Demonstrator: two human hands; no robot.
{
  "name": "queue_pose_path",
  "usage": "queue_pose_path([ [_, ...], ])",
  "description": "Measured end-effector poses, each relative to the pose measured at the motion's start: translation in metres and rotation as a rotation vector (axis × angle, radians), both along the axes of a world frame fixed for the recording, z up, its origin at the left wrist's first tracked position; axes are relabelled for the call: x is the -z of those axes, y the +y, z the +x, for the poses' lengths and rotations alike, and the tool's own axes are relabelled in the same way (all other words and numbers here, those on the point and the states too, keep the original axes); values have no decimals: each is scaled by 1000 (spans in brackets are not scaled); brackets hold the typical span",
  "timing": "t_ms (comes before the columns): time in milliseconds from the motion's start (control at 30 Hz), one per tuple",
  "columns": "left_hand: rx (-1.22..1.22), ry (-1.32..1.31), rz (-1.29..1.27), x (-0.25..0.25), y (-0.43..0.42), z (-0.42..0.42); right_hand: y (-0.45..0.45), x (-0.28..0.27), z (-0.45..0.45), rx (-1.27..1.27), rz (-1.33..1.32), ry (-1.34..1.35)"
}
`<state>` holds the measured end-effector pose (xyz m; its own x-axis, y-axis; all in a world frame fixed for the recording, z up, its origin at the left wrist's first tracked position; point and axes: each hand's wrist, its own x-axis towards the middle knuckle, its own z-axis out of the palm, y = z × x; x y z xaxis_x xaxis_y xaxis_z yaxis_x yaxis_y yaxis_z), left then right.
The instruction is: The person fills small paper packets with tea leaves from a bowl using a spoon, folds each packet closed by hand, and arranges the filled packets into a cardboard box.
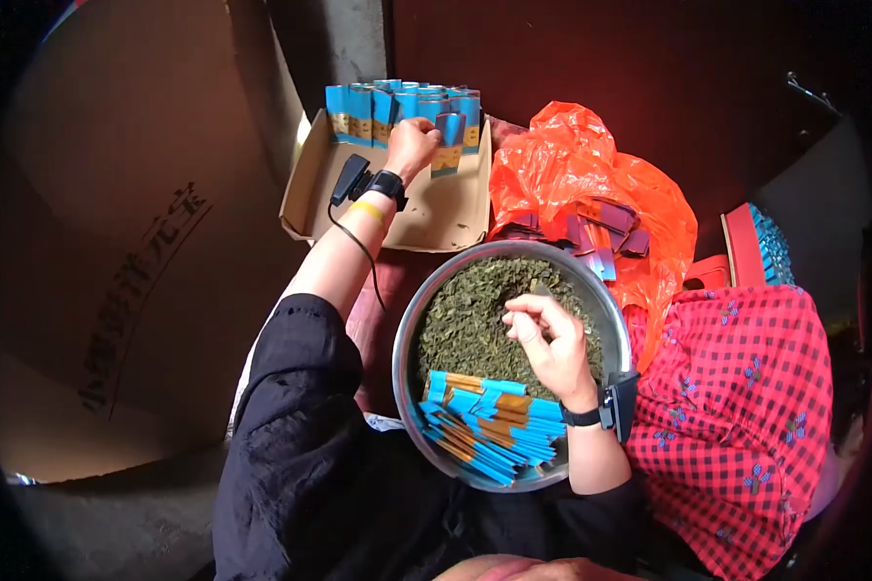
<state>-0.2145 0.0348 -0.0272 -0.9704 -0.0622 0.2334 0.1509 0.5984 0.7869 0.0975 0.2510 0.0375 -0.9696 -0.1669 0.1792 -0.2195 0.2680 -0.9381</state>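
Observation:
My left hand [414,147] is closed on the edge of a blue and gold paper packet [449,147], held upright inside a shallow cardboard box [431,221]. More packets of this kind [360,114] stand in rows at the box's far end. Over a round metal basin [404,334] of dried green leaves [470,320], my right hand [552,351] has its fingers curled toward the thumb. Whatever they may pinch is too small to make out. A pile of flat blue and gold packets [494,426] lies on the leaves at the basin's near side.
An orange plastic bag [639,194] with dark folded packets [610,228] lies beyond the basin, to the right. Red checked cloth [736,407] covers the right side. A large cardboard carton [136,242] stands on the left. A red box with blue packets [767,247] is farther right.

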Motion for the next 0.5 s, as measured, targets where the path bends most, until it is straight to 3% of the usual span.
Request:
queue_pose_path([
  [167,-29,48,189,46,22,-57,-1,0,-2,-2,21,-24],
  [500,-36,171,200,51,33,-49,-2,-1,0,-20,79,-75],
])
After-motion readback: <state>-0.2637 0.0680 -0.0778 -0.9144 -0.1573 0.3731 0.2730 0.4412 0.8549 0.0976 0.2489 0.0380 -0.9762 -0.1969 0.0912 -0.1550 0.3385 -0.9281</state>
